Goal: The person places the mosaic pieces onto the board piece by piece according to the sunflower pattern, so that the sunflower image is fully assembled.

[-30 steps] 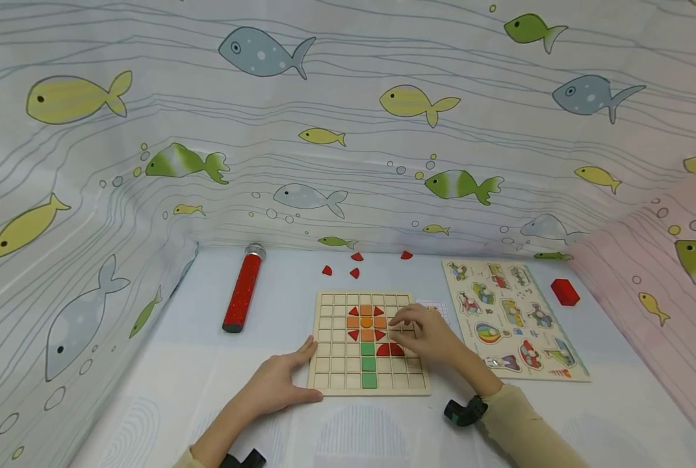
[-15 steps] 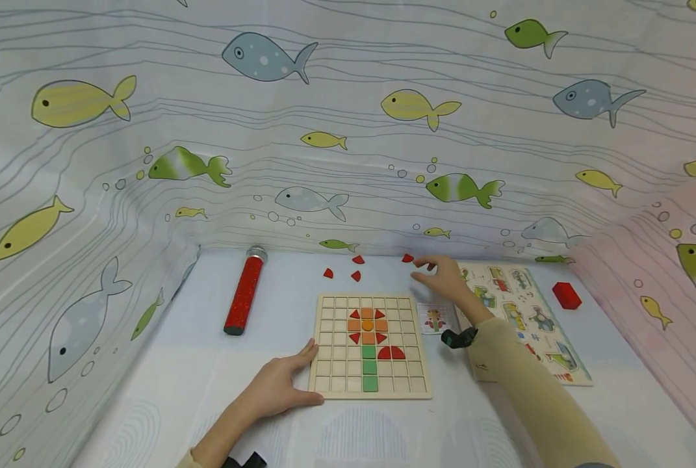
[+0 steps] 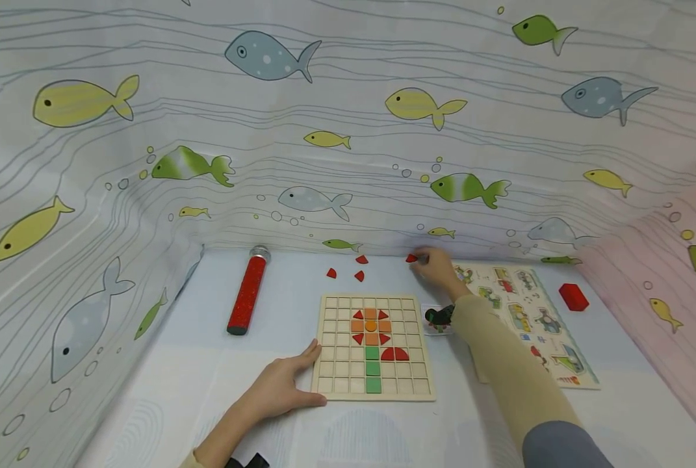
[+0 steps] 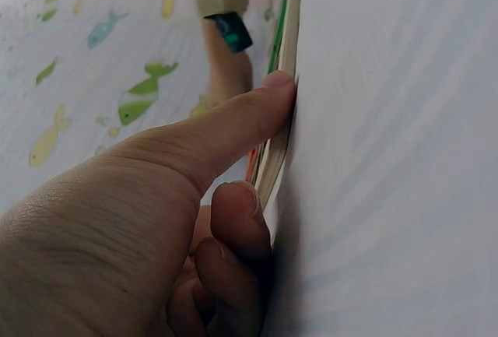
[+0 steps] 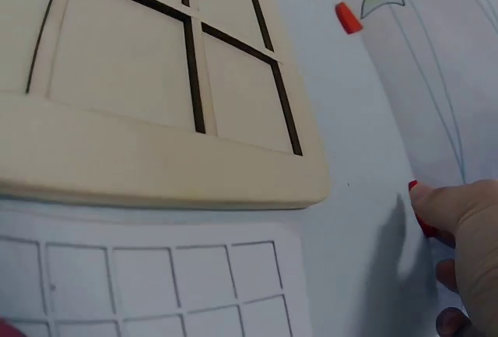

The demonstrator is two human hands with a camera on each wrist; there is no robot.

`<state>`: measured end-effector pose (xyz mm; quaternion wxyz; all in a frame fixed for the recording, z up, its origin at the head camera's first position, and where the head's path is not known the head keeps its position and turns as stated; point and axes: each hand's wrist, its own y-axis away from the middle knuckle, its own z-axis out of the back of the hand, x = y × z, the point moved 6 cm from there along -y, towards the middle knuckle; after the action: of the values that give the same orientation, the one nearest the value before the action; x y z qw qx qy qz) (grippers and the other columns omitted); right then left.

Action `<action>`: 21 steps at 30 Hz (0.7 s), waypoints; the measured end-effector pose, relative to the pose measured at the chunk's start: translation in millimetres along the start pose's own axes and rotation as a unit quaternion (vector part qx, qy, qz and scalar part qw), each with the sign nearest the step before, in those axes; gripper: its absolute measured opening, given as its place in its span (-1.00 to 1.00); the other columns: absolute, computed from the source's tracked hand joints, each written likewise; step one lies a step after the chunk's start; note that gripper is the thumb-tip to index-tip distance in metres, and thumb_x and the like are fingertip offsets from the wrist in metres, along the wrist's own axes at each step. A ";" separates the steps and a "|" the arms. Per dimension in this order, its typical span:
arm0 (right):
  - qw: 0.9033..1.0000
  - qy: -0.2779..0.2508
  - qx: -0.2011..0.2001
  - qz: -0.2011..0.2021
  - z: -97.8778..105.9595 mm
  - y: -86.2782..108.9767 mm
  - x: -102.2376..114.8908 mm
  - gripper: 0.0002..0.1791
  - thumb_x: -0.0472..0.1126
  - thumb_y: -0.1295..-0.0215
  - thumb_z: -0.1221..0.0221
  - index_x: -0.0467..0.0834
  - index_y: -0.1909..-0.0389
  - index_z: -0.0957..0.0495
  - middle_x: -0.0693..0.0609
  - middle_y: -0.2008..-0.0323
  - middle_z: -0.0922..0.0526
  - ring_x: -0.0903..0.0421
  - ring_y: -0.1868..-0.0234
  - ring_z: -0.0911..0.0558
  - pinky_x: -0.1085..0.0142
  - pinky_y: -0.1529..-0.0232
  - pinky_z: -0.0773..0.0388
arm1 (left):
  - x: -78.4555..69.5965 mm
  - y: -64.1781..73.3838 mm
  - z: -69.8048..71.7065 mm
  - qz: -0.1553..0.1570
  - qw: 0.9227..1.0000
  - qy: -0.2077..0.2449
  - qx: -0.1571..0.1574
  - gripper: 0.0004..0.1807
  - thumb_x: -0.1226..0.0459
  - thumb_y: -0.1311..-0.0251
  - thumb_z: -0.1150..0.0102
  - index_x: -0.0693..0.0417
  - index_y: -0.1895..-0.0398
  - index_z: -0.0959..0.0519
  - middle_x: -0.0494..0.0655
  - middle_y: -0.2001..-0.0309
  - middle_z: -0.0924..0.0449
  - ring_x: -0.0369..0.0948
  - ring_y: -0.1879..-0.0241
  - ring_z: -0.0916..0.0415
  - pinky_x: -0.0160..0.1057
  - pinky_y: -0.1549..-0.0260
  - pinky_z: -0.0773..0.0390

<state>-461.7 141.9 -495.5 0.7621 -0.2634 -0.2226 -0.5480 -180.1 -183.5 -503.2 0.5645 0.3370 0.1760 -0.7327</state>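
A wooden grid board point(image 3: 406, 385) lies in the middle of the table, with orange, green and red pieces set in several of its squares. My left hand point(image 3: 277, 385) rests against its lower left corner, the thumb along the near edge and the forefinger at the left side. In the left wrist view the thumb point(image 4: 226, 136) touches the board's edge point(image 4: 274, 162). At the back, my right hand point(image 3: 435, 268) pinches a red quarter-circle piece point(image 3: 411, 258). In the right wrist view the piece point(image 5: 423, 224) shows at the thumb tip, partly hidden by it.
Loose red quarter-circle pieces point(image 3: 359, 276) lie behind the board. A red microphone point(image 3: 248, 292) is at left. A printed pattern card point(image 3: 438, 330), partly under the right wrist, lies beside the board. Further right are a picture puzzle board point(image 3: 523, 312) and a red hexagonal block point(image 3: 573, 297).
My right hand has moved from the right part of the grid board to the back of the table and now grips the rightmost loose red piece. The left hand has stayed at the corner.
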 end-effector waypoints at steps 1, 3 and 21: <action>1.000 0.002 -0.002 0.003 -1.9 -1.5 -0.1 -0.57 -0.25 -0.38 -0.35 -0.38 -0.19 -0.67 -0.34 -0.20 -0.69 -0.28 -0.18 -0.63 -0.13 -0.25 -0.54 | 0.1 -0.1 -0.4 0.001 1.000 0.000 0.000 0.13 -0.07 0.00 -0.65 0.14 -0.61 -0.32 -0.04 -0.62 -0.26 0.09 -0.53 -0.33 0.25 -0.42 -0.41; 1.000 0.007 -0.008 0.012 -5.2 -3.5 -0.1 -0.60 -0.28 -0.38 -0.33 -0.39 -0.16 -0.68 -0.35 -0.20 -0.68 -0.29 -0.24 -0.62 -0.15 -0.30 -0.51 | 0.0 -0.1 -0.6 0.002 1.000 0.000 0.001 0.13 -0.07 0.00 -0.65 0.13 -0.61 -0.32 -0.04 -0.62 -0.26 0.09 -0.53 -0.34 0.25 -0.41 -0.41; 0.999 0.028 0.003 0.031 -10.9 -2.1 4.5 -0.69 -0.31 -0.38 -0.36 -0.33 -0.09 -0.73 -0.29 -0.14 -0.72 -0.26 -0.27 -0.61 -0.14 -0.38 -0.48 | 2.9 -0.5 0.1 -0.001 1.000 -0.003 -0.004 0.13 -0.10 0.02 -0.65 0.12 -0.60 -0.34 -0.06 -0.62 -0.26 0.09 -0.53 -0.33 0.25 -0.42 -0.39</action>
<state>-461.8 131.1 -500.6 0.7857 -0.2524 -0.1944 -0.5303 -180.9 -185.5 -505.1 0.5657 0.3326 0.1772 -0.7334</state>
